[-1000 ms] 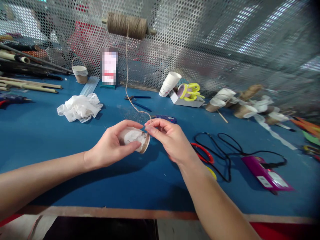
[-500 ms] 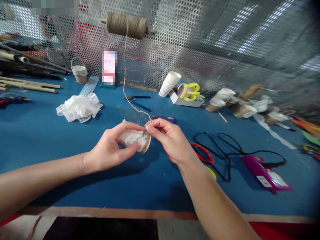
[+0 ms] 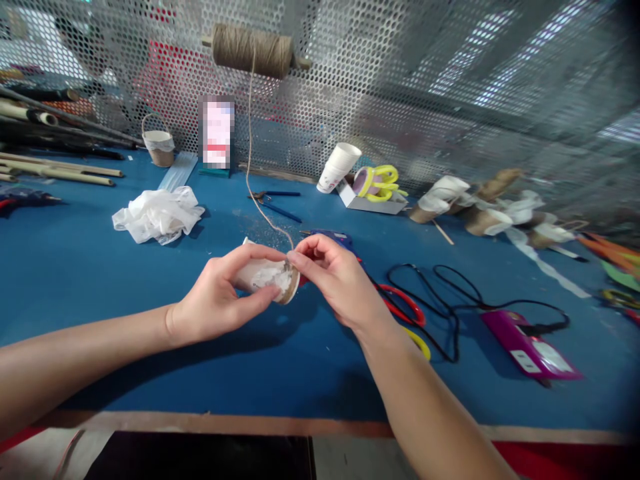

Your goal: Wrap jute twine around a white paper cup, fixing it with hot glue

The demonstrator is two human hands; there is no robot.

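My left hand (image 3: 217, 287) is closed around a paper cup (image 3: 260, 272) lying on its side, fingers above and thumb below. White patches mark the cup's wall, and a brown band runs near its rim, which faces right. At that band, my right hand (image 3: 333, 277) pinches the jute twine (image 3: 249, 140) between thumb and forefinger, against the cup's upper edge. The strand hangs down from a twine spool (image 3: 253, 51) on a wooden rod at the mesh. My fingertips hide where the strand meets the cup.
Behind my right hand lies a blue glue gun (image 3: 336, 238). Pliers (image 3: 280, 202) rest beyond the cup, and crumpled white fabric (image 3: 160, 215) lies left. Scissors (image 3: 407, 307), a black cable and a purple power strip (image 3: 527, 347) are at right. Stacked paper cups (image 3: 340, 167) stand at the back.
The twine's lower end has shifted slightly left and down toward the cup's rim, with my right fingertips. More of the glue gun shows. My left hand keeps its hold.
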